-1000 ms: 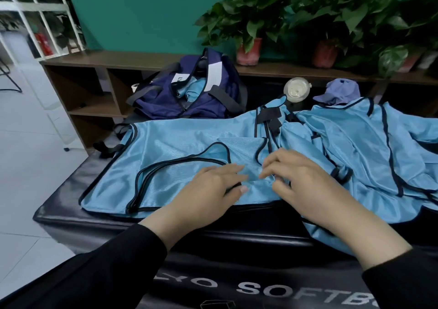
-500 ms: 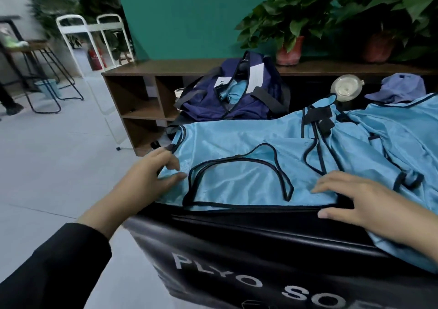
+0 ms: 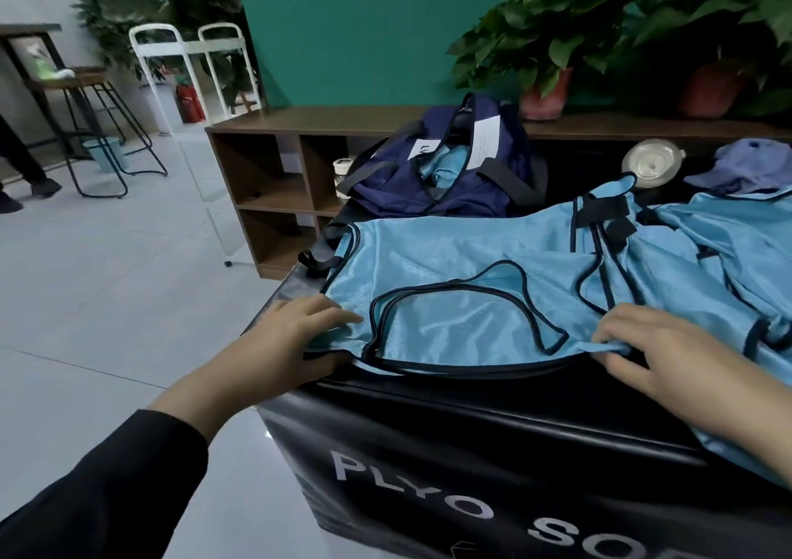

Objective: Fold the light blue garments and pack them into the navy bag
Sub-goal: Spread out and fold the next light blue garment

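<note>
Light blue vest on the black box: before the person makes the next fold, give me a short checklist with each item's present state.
1. Vest spread flat on the box: ok.
2. Left hand has a grip on the near left corner: ok.
3. Right hand pinches the near right edge: ok.
4. Vest clear of the other garments: not ok, they overlap at its right side.
5. Navy bag open: ok, blue cloth already inside.
6. Room left in the bag: cannot tell.

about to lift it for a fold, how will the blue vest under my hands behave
The vest will probably go floppy: it lies limp and creased on the black box. Its sheen suggests it may slide on that smooth top. It looks thin, so likely light; holding both near corners, as the left hand and right hand do, should steady it.
</note>
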